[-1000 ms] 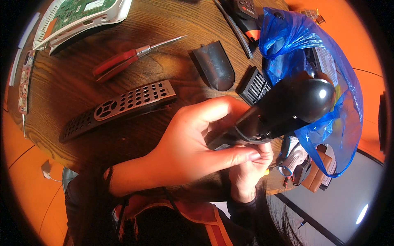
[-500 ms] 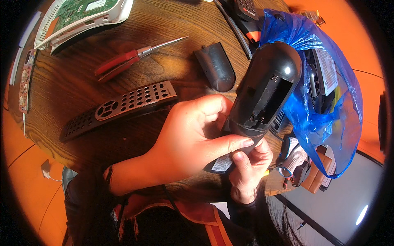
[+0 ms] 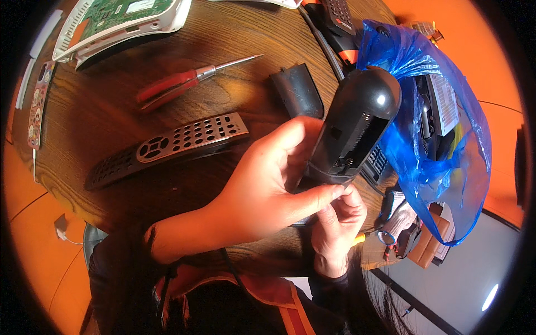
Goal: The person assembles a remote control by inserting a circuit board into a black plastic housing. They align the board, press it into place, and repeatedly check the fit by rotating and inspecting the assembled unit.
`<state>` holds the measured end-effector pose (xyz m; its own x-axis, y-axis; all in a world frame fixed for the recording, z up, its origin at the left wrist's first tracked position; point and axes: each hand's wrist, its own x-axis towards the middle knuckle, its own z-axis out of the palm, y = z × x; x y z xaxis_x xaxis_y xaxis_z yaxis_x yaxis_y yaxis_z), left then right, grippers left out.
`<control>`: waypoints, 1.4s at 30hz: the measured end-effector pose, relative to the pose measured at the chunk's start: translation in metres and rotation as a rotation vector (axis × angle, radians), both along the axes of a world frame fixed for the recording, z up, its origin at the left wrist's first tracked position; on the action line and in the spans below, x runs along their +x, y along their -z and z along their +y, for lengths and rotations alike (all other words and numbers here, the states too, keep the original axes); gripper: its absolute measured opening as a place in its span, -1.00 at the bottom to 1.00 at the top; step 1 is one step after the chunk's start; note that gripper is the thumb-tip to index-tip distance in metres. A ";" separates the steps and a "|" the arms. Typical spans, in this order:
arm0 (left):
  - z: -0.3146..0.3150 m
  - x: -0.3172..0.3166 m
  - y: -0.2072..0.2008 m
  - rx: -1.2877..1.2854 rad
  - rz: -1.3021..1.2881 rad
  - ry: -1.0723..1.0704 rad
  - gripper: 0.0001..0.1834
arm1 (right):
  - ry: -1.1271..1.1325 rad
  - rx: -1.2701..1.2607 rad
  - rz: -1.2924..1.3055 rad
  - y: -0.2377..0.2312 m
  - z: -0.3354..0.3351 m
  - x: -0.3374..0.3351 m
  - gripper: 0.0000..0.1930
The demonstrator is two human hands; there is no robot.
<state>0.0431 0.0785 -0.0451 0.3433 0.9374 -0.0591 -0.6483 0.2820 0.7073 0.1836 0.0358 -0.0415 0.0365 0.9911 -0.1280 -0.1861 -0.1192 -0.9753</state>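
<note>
My left hand point(image 3: 262, 187) is closed round a black remote control point(image 3: 335, 125), held with its back toward me. The open battery compartment shows metal springs and no batteries. Against the lower end of the remote, my right hand point(image 3: 338, 226) is closed, thumb and fingers pressed together beside my left thumb. On the table just beyond lies a curved black battery cover point(image 3: 297, 92). A grey remote faceplate point(image 3: 170, 145) with many button holes lies left of my left hand. Farther off is a screwdriver point(image 3: 181, 84) with a red handle.
A blue plastic bag point(image 3: 441, 178) holding dark items stands at the right. Another remote point(image 3: 338, 17) lies at the back. A white casing with a green circuit board point(image 3: 125, 17) sits at the far left, near a patterned power strip point(image 3: 38, 109). A brown item point(image 3: 430, 240) lies at the table's right edge.
The remote has tipped slightly and moved a little left and down in view. The pale label at its lower end is now mostly hidden. Both hands keep their grip.
</note>
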 end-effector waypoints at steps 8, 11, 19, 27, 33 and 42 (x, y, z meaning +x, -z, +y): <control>-0.002 -0.007 -0.006 0.007 -0.025 -0.049 -0.70 | -0.061 -0.020 -0.025 0.003 0.000 -0.001 -0.72; -0.002 -0.007 -0.006 0.015 0.007 -0.041 -0.71 | -0.056 -0.021 -0.045 0.003 0.000 -0.002 -0.71; 0.001 -0.010 -0.007 -0.095 -0.014 -0.015 -0.73 | -0.065 -0.039 -0.017 0.000 -0.001 -0.001 -0.82; 0.005 -0.006 -0.005 -0.185 -0.142 -0.034 -0.78 | -0.119 -0.085 -0.050 -0.007 0.002 0.002 -0.83; 0.002 -0.008 -0.005 -0.152 -0.119 0.020 -0.68 | -0.207 -0.149 0.137 -0.016 0.000 -0.002 -0.74; 0.003 -0.005 -0.005 -0.156 -0.149 0.008 -0.66 | -0.268 -0.136 -0.109 -0.025 -0.001 -0.003 -0.83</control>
<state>0.0381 0.0811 -0.0406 0.3665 0.9180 -0.1515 -0.7396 0.3862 0.5513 0.1805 0.0348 -0.0160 -0.2030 0.9414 -0.2692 -0.0260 -0.2801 -0.9596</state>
